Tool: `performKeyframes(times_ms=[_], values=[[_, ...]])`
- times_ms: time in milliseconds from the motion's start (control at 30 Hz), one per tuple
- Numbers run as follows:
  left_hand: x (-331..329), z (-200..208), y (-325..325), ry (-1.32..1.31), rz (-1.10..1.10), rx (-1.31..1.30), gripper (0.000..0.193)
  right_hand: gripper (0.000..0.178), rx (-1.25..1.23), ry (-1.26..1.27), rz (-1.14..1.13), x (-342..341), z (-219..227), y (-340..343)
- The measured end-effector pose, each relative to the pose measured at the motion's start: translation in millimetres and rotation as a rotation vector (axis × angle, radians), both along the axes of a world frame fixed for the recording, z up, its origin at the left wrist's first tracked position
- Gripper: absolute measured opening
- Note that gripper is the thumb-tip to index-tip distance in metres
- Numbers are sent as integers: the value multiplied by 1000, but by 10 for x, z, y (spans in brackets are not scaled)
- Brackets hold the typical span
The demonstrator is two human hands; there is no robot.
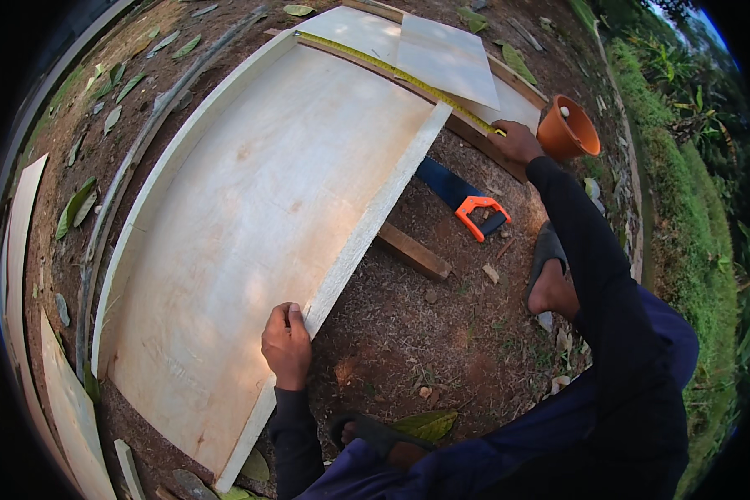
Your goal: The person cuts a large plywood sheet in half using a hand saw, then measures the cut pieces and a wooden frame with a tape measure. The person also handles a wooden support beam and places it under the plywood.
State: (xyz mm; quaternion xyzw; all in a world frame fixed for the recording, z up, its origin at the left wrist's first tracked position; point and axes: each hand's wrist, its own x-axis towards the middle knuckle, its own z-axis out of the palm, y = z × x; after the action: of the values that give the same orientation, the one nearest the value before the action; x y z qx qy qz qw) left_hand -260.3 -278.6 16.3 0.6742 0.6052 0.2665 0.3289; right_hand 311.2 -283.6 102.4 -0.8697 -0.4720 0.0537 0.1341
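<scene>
A large pale plywood panel [242, 183] with wooden strips along its edges lies in front of me. My left hand [287, 346] is closed at the panel's near strip [342, 258], fingers curled and thumb on top; anything inside it is hidden. My right hand [518, 142] grips the near end of a yellow tape measure [392, 70]. The blade stretches across the panel's far end to its far left corner. Whether the tape's case is under my right fingers cannot be made out. A handsaw [482, 218] with an orange and black handle lies beside the panel.
An orange bucket [568, 129] with a small white item inside stands just past my right hand. A smaller plywood sheet [447, 60] rests across the far boards. A wooden block [412, 250] juts from under the panel. Plywood offcuts [73, 408] lie at left.
</scene>
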Motion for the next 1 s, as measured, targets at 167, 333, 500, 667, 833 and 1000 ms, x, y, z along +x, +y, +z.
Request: performKeyframes(times_ms=[167, 333, 500, 667, 833, 1000], values=[[31, -4, -5, -34, -14, 13, 26, 41, 25, 151, 90, -88, -106, -136], [26, -16, 10, -87, 3, -34, 28, 23, -60, 596, 146, -848, 95, -354], [-8, -1, 6, -65, 10, -33, 29, 32, -189, 1006, -38, -1588, 82, -598], [-28, -5, -10, -78, 15, -28, 29, 39, -306, 1015, 77, -2226, 162, -792], [-5, 16, -7, -74, 9, -23, 28, 37, -388, 1069, 53, -2500, 186, -954], [12, 12, -13, -52, 23, -25, 28, 38, -458, 1147, 32, -2629, 305, -1022]])
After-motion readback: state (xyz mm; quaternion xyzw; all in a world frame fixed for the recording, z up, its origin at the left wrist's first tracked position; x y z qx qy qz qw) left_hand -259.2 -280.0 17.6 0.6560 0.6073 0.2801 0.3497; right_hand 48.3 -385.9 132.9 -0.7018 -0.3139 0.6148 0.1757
